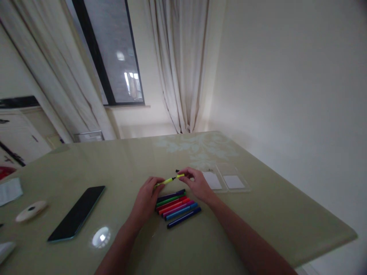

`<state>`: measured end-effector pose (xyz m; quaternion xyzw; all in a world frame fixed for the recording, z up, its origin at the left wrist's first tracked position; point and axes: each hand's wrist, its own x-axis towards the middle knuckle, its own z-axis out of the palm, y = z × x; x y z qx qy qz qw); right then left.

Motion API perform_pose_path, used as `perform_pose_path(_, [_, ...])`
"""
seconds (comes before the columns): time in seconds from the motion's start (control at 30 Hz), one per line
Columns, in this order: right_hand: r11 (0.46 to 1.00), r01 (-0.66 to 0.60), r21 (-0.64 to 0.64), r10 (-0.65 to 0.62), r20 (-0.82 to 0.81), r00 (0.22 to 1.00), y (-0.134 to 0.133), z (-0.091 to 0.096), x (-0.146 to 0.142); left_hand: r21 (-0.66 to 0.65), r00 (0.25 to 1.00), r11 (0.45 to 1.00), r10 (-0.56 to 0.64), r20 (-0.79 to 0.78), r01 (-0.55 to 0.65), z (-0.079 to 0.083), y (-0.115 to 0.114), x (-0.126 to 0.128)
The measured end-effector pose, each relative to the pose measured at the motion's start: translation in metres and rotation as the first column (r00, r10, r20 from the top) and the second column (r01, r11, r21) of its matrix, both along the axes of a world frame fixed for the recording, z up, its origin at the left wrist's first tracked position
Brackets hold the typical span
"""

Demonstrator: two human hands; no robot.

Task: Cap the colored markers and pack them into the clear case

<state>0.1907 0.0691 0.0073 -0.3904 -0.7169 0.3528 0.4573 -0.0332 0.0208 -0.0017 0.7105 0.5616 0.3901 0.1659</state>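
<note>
A green tabletop here, and the left hand grasps a yellow marker; the right hand pinches a yellow cap just off its tip. Best keep both aligned, above the marker row beside the left hand.

Bearings from centre of view. Worktop: green, glossy. 8 o'clock: phone, flat, dark face up. Left of it, toward 9: pale oval object with dark spot, identity unclear. 9: white cabinet. 10–11: dark-framed window. 12: pale curtain. 2: cream wall.
</note>
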Motion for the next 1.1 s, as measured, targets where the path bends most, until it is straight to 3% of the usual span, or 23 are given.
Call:
perform_pose_path(0.63, [0.989, -0.083, -0.126, 0.072, -0.090, 0.993, -0.009, 0.004, -0.004, -0.032, 0.982, 0.999, 0.016, 0.188, -0.010, 0.006, -0.011, 0.016])
perform_pose_path(0.9, [0.988, -0.109, -0.114, 0.110, 0.006, 0.994, -0.002, 0.002, -0.001, -0.080, 0.996, 0.996, -0.037, 0.077, 0.043, 0.003, -0.007, 0.013])
perform_pose_path(0.97, [0.997, -0.040, -0.062, 0.043, 0.048, 0.998, 0.002, 0.002, 0.003, -0.080, 1.000, 0.996, -0.030, 0.001, 0.029, 0.002, -0.006, 0.011])
perform_pose_path(1.03, [0.994, 0.103, 0.021, -0.105, 0.130, 0.986, 0.007, 0.000, 0.008, -0.077, 0.996, 0.997, -0.029, -0.079, 0.023, 0.002, -0.007, 0.010])
perform_pose_path(1.1, [0.967, 0.212, 0.142, -0.246, 0.295, 0.923, 0.010, -0.004, 0.012, -0.082, 0.988, 0.995, -0.064, -0.143, 0.053, 0.002, -0.008, 0.010])
